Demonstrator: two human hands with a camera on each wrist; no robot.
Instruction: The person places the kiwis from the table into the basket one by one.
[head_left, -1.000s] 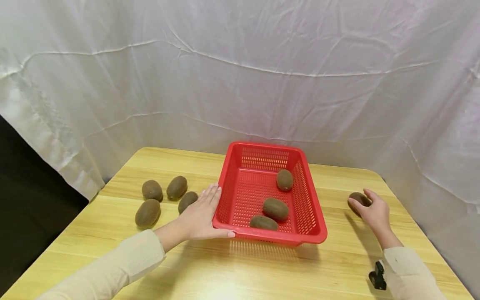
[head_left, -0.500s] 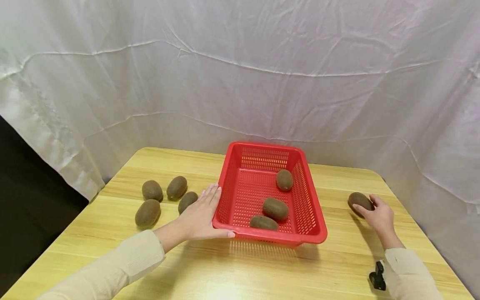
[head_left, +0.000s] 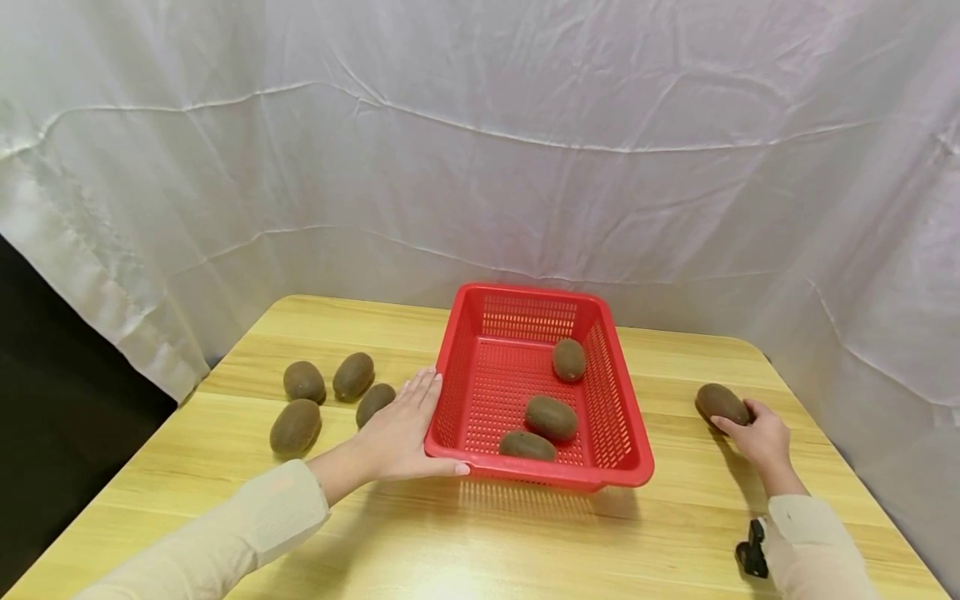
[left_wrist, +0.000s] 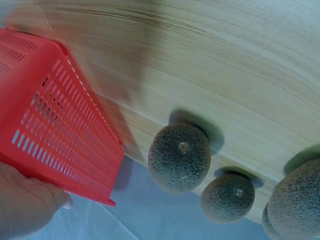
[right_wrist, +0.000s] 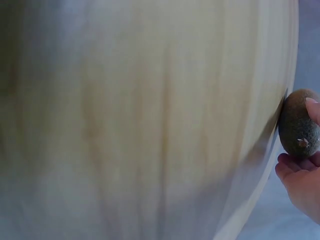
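My left hand (head_left: 403, 429) lies against the near left corner of a red plastic basket (head_left: 637, 433), its fingers straight along the left side and its thumb along the front rim. Inside the basket are three kiwis, one kiwi (head_left: 569, 360) by the right wall and two nearer the front. At the right of the table, my right hand (head_left: 763, 437) holds another kiwi (head_left: 720, 404) between thumb and fingers. The right wrist view shows that kiwi (right_wrist: 299, 125) low at the tabletop, thumb on one side and fingertips on the other.
Several loose kiwis lie left of the basket, among them a large kiwi (head_left: 296, 427) and one kiwi (head_left: 375, 403) just beyond the left hand. A black clip-like object (head_left: 753, 550) is beside the right sleeve. White cloth (head_left: 480, 150) hangs behind the wooden table (head_left: 405, 542).
The right hand has shifted a little right and toward me, from over the kiwi to its near right side, so more of the fruit shows. Left hand and basket have not moved.
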